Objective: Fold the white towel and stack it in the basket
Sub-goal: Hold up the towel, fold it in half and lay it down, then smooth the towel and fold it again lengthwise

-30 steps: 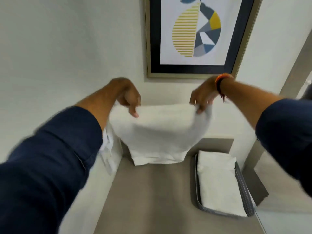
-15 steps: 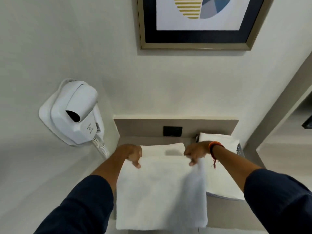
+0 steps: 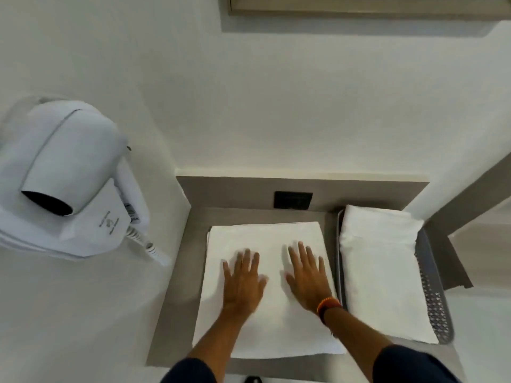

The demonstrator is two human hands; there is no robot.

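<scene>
Folded white towel [image 3: 265, 288] lying flat on the grey counter [image 3: 177, 286], layered edges showing along its far side. Left hand [image 3: 243, 283] pressed palm-down on the towel's left half, fingers spread and pointing away toward the wall, gripping nothing. Right hand [image 3: 307, 277] flat on the right half in the same way, fingers splayed, thumb turned inward toward the left hand, nothing held. Both hands side by side with a strip of bare towel between them, slightly blurred. Forearms reaching in from the lower edge and angling inward, dark blue sleeves [image 3: 414, 366] pushed up near the elbows. Orange and dark band [image 3: 327, 305] around the right wrist. Grey basket [image 3: 434, 297] just beside the towel on the right, perforated wall along its outer side, with another folded white towel [image 3: 381, 269] lying inside it. Dark wall socket [image 3: 293, 200] set in the backsplash behind the counter. White wall-mounted hair dryer [image 3: 66, 183] at the left, coiled cord [image 3: 146, 244] hanging from it toward the counter's corner. Bottom edge of a picture frame [image 3: 359, 9] at the top.
</scene>
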